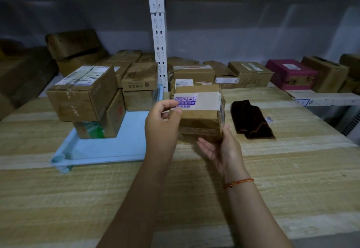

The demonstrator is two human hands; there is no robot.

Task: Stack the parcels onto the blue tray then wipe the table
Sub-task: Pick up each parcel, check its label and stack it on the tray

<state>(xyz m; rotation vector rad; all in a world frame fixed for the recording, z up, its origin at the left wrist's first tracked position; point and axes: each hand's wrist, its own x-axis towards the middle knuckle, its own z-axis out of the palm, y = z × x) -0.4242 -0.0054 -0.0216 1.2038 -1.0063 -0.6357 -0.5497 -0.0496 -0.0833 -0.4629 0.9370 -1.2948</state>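
Right hand (pixel 222 148) palm-up cradling taped parcel (pixel 198 111), left hand (pixel 162 124) fingers pinching its side, above table (pixel 253 199)

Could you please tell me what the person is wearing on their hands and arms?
Both forearms are bare, with no sleeves or gloves in view. The right wrist carries a thin orange-red cord bracelet. The left hand wears nothing visible.

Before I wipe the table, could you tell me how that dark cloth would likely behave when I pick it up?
The dark cloth lies in soft folds, so it will probably go floppy and unfold when lifted. It looks thin and likely light. Its fuzzy surface suggests it won't slip from your fingers, and on the table it should drag rather than slide.
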